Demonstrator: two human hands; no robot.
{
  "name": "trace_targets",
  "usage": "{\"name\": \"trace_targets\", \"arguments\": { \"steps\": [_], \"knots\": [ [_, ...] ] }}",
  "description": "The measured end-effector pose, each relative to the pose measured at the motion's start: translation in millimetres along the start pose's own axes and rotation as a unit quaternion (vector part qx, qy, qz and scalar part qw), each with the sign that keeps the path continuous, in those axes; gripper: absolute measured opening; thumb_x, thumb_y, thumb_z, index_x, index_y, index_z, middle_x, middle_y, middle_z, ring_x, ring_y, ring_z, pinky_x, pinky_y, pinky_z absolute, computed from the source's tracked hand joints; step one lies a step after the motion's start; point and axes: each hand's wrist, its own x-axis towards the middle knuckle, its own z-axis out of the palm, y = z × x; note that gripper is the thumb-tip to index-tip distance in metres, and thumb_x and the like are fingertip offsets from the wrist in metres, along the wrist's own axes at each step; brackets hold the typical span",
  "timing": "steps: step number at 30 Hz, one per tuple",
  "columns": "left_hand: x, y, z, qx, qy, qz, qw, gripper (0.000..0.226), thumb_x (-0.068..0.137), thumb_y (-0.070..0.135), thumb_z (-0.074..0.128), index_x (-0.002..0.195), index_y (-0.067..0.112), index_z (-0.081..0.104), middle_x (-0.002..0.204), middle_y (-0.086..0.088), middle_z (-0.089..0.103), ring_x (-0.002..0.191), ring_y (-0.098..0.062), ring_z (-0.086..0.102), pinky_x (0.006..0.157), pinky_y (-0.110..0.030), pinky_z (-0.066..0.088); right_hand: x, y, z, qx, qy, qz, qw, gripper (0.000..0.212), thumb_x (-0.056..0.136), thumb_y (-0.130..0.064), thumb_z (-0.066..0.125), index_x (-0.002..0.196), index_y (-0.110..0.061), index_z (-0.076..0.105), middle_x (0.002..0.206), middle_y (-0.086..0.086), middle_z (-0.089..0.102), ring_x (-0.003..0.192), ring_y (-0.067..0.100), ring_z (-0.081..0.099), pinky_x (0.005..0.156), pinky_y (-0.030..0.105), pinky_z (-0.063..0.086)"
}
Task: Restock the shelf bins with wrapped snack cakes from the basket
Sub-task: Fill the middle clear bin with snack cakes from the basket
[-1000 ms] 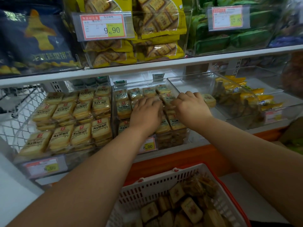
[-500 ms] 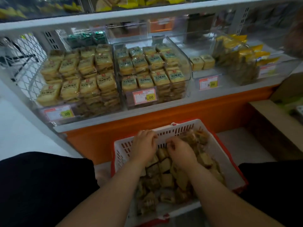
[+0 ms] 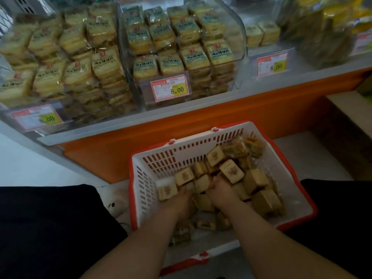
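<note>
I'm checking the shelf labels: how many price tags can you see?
4. One on the left bin, one on the middle bin, one on the right bin, and one cut off at the right edge. Others may lie outside the frame.

Bare forearms, no sleeves; black trousers (image 3: 50, 228) on both legs, 2 bare hands.

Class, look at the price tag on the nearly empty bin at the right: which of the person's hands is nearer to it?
Right. The right hand lies in the basket below the price tag; the left hand is farther left in the same basket.
</note>
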Motion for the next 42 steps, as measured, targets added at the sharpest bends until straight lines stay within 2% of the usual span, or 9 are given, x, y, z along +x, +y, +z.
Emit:
{"name": "trace_targets", "arguments": {
  "steps": [5,9,14,19,25,29,33,38,42],
  "knots": [
    [2,-5,18,0.034,0.021,-0.030,0.999,0.079,0.087,0.039,0.064,0.153,0.032,0.021,0.160,-0.002,0.019,0.131,-0.035,0.044,0.103,-0.042,0.043,-7,9,4,-0.003,-0.042,0.016,0.999,0.020,0.082,-0.036,0.056,0.083,-0.017,0.063,0.091,0.006,0.066,0.095,0.027,0.062,0.069,0.025,0.042],
    [-4,-3,21,0.033,0.042,-0.049,0.997,0.049,0.091,0.035,0.059,0.137,0.029,0.044,0.143,-0.006,0.031,0.106,-0.032,0.055,0.088,-0.036,0.049,-7,12,7,0.046,-0.050,0.016,0.998,0.011,0.092,-0.020,0.056,0.095,-0.016,0.065,0.094,0.004,0.065,0.089,0.020,0.060,0.067,0.023,0.043],
    [-12,-9,13,-0.121,0.077,-0.079,0.986,0.014,0.087,0.025,0.066,0.101,0.026,0.064,0.134,-0.006,0.043,0.103,-0.014,0.046,0.098,-0.018,0.034,-7,14,3,0.181,-0.046,0.075,0.979,0.021,0.098,-0.010,0.050,0.107,-0.002,0.067,0.092,0.011,0.067,0.082,0.023,0.062,0.080,0.036,0.051],
    [-25,13,-11,-0.440,0.087,-0.082,0.890,0.023,0.084,-0.002,0.063,0.095,0.017,0.065,0.114,-0.009,0.062,0.088,-0.013,0.067,0.074,-0.029,0.060,-22,5,1,0.265,-0.049,0.095,0.958,0.008,0.096,-0.018,0.057,0.092,-0.011,0.059,0.076,0.001,0.059,0.063,0.013,0.054,0.055,0.023,0.048],
    [-53,41,-46,-0.599,0.073,-0.024,0.797,0.067,0.080,-0.019,0.055,0.126,0.029,0.048,0.122,0.001,0.055,0.111,-0.024,0.059,0.065,-0.025,0.055,-41,-17,-14,0.498,-0.061,0.090,0.860,0.008,0.094,-0.015,0.062,0.094,-0.007,0.065,0.094,0.015,0.069,0.078,0.024,0.065,0.062,0.034,0.055],
    [-73,50,-68,-0.646,0.094,-0.055,0.756,0.054,0.084,-0.013,0.060,0.129,0.016,0.052,0.119,-0.009,0.061,0.102,-0.028,0.066,0.070,-0.033,0.058,-52,-23,-25,0.571,-0.061,0.058,0.817,0.016,0.094,-0.013,0.061,0.109,-0.007,0.062,0.107,0.015,0.068,0.091,0.028,0.066,0.065,0.033,0.054],
    [-97,59,-95,-0.568,0.033,-0.081,0.818,0.030,0.085,0.003,0.071,0.113,0.011,0.064,0.094,-0.005,0.075,0.082,-0.017,0.073,0.069,-0.029,0.060,-60,-36,-46,0.576,-0.060,0.025,0.815,0.030,0.092,-0.016,0.065,0.120,-0.008,0.059,0.111,0.015,0.070,0.096,0.030,0.070,0.066,0.034,0.058],
    [-119,73,-155,-0.594,0.118,-0.029,0.795,0.034,0.087,-0.002,0.069,0.119,0.000,0.058,0.105,-0.011,0.072,0.079,-0.017,0.073,0.065,-0.027,0.059,-81,-82,-87,0.510,-0.056,-0.067,0.856,0.040,0.087,-0.028,0.073,0.119,-0.008,0.061,0.106,0.010,0.073,0.094,0.026,0.070,0.070,0.035,0.056],
    [-147,83,-207,-0.549,0.149,0.028,0.822,0.021,0.089,0.006,0.070,0.106,0.008,0.059,0.077,-0.004,0.076,0.068,-0.012,0.073,0.059,-0.025,0.058,-109,-132,-125,0.428,-0.004,-0.141,0.893,0.038,0.086,-0.022,0.074,0.116,-0.003,0.063,0.096,0.011,0.073,0.077,0.020,0.070,0.065,0.030,0.054]
  ]
}}
